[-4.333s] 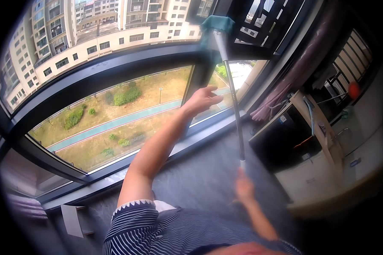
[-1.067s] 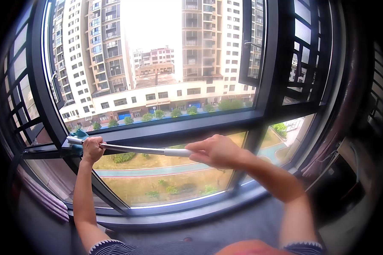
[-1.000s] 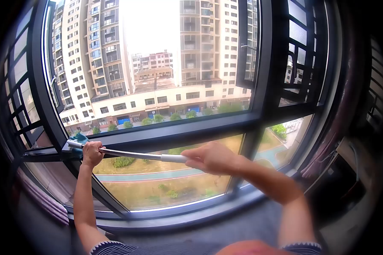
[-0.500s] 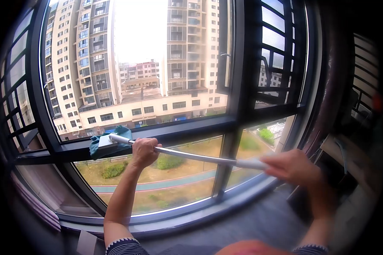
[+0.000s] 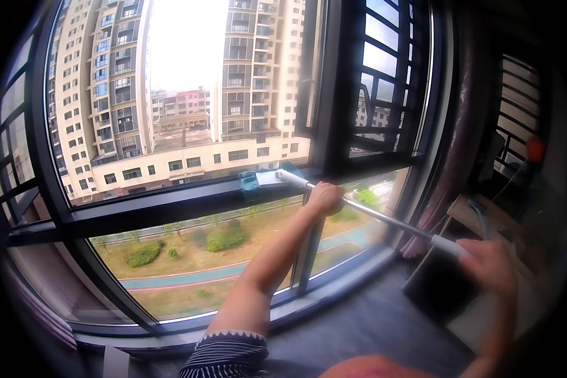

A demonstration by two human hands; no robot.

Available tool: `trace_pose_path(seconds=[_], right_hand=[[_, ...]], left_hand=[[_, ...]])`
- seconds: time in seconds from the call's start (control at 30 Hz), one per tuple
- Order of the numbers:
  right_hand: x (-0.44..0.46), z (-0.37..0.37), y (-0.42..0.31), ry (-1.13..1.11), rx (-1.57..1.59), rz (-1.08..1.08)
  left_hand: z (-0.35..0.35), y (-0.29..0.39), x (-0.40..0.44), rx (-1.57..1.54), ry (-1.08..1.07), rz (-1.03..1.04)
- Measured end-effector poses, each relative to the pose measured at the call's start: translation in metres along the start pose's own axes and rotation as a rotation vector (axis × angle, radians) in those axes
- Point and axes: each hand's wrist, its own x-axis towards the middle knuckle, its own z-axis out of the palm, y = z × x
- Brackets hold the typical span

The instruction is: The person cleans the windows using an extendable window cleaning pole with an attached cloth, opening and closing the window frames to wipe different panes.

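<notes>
My left hand [image 5: 327, 199] is closed around the silver pole of a long-handled mop [image 5: 387, 219], close to its head. Farther back, my right hand [image 5: 490, 264] grips the white end of the handle and looks a little blurred. A teal cloth [image 5: 251, 183] is wrapped around the flat white mop head [image 5: 269, 179]. Cloth and head lie against the dark horizontal window bar [image 5: 164, 200], near its right end beside the upright post. The pole slants down from there to the right.
Large window panes stand above and below the bar, with tall buildings [image 5: 116, 82] and a lawn [image 5: 183, 255] outside. Dark lattice bars [image 5: 378, 120] cover the right pane. A purple curtain [image 5: 444, 208] hangs at the right, near a wooden piece [image 5: 479, 220]. Below is a grey sill [image 5: 334, 315].
The mop head and cloth have slid right along the window bar. Both hands have moved right with the pole, my right hand also lower. The view has shifted somewhat.
</notes>
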Motion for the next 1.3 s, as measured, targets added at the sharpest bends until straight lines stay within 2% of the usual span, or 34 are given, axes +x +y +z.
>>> trace_pose_path(seconds=[0.1,0.3,0.53,0.7,0.9,1.0,1.13,1.23,1.3], right_hand=[[0.005,-0.008,-0.002,-0.080,0.134,0.118],[0.015,-0.028,-0.034,-0.126,0.225,0.104],[0.021,-0.036,-0.105,-0.241,0.273,0.079],[0.018,-0.041,-0.173,-0.274,0.321,0.051],[0.011,-0.030,-0.243,-0.369,0.389,-0.037],[0.002,-0.009,-0.267,-0.343,0.424,-0.160],[-0.006,0.009,-0.311,-0.390,0.362,-0.170],[-0.013,0.039,-0.322,-0.328,0.452,-0.353],[-0.019,0.055,-0.331,-0.337,0.467,-0.368]], left_hand=[[-0.009,0.002,-0.001,-0.029,-0.027,-0.005],[-0.031,-0.013,-0.022,-0.063,-0.028,-0.047],[-0.105,-0.057,-0.110,-0.073,0.076,-0.086],[-0.164,-0.087,-0.175,-0.033,0.061,-0.121],[-0.228,-0.123,-0.258,0.025,0.122,-0.144],[-0.261,-0.140,-0.303,0.080,0.148,-0.151],[-0.291,-0.166,-0.355,0.171,0.210,-0.159],[-0.313,-0.177,-0.388,0.174,0.208,-0.211],[-0.325,-0.179,-0.405,0.230,0.204,-0.254]])
